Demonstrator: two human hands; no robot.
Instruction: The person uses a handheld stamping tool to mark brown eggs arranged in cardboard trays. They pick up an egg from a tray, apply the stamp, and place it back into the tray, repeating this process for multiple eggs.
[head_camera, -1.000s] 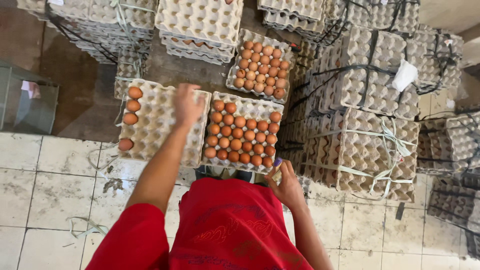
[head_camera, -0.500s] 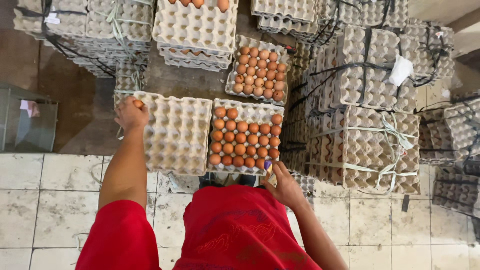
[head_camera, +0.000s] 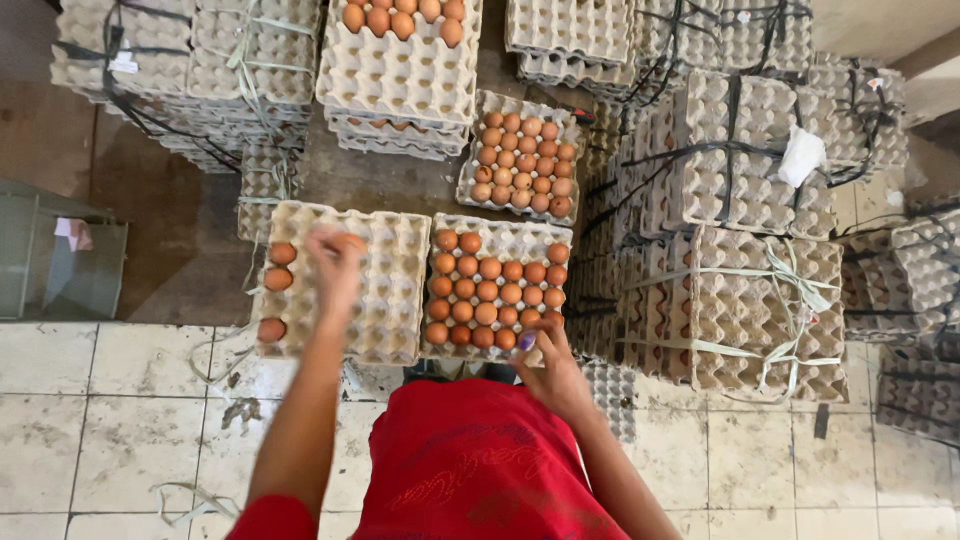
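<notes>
Left hand (head_camera: 338, 262): over the nearly empty egg tray (head_camera: 390, 290), fingers curled, blurred (grip unclear).
Right hand (head_camera: 550, 368): fingers spread on the full tray's (head_camera: 497, 345) near edge.
Eggs (head_camera: 277, 279): fragile, light; cup gently.

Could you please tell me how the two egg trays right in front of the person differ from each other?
The left tray is mostly bare cups, with three brown eggs along its left edge; the right tray is nearly full of brown eggs. The left hand hovers over the left tray, while the right hand rests at the right tray's near edge. Both are grey pulp trays lying flat, side by side.
</notes>
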